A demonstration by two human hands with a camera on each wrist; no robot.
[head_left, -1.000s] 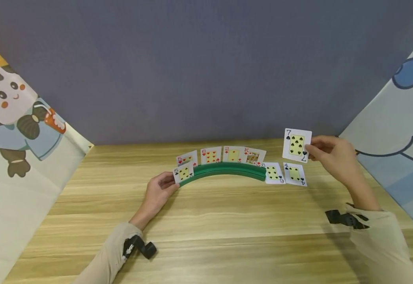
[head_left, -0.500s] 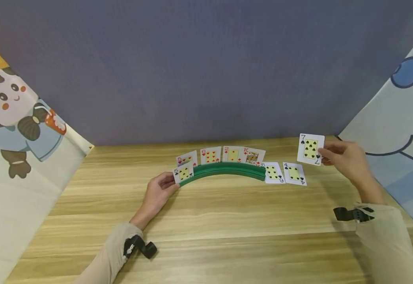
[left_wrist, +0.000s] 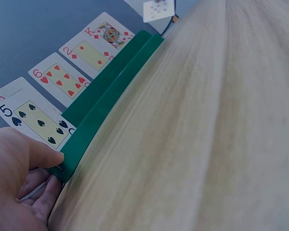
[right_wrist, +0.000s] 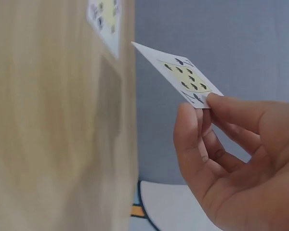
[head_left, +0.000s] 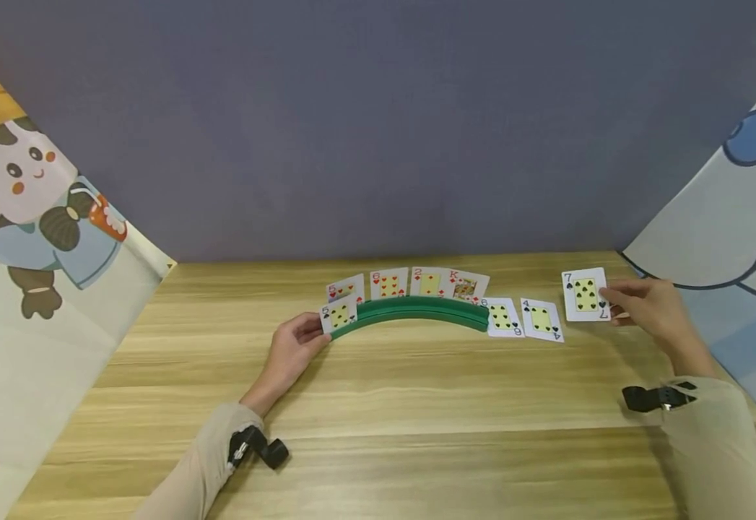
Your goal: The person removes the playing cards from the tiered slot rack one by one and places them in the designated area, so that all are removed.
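Observation:
At the left end of the curved green card holder, my left hand pinches the holder, thumb on its front face in the left wrist view. A five of spades stands in its front slot beside the thumb. Behind it stand a five of hearts, a six of hearts, a two of diamonds and a king of diamonds. On the right, my right hand pinches a seven of spades by its edge between thumb and fingers. The right wrist view shows this card tilted, above the table.
Right of the holder, a six of spades and a four of spades lie face up on the wooden table. A grey-blue wall closes off the back, with cartoon-printed panels at both sides.
My right hand has carried the seven of spades rightward and then lower, to the right of the four of spades. The left hand keeps its grip on the holder.

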